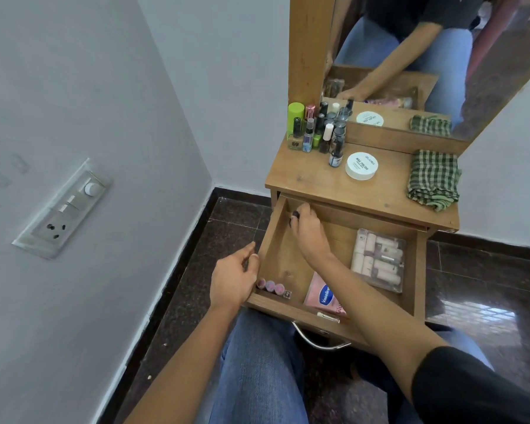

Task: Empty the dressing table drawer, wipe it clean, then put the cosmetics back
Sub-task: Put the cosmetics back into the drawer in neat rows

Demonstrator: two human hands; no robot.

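Note:
The wooden drawer (pixel 276 249) is pulled out under the dressing table top (pixel 322 182). My right hand (pixel 308 228) reaches into its far left corner and pinches a small dark bottle (pixel 295 215). My left hand (pixel 234 278) grips the drawer's left front corner. Inside lie a clear box of tubes (pixel 378 260), a pink Vaseline pack (pixel 325 296) and three small pink-capped items (pixel 271 286) along the front left. Several bottles (pixel 317 131) and a white nail polish remover tub (pixel 361 166) stand on the table top.
A folded green checked cloth (pixel 433 179) lies at the table top's right. The mirror (pixel 426 56) rises behind. A wall with a switch plate (pixel 65 209) is close on the left. Dark tiled floor (pixel 487 301) surrounds the table; my knees sit below the drawer handle (pixel 318 344).

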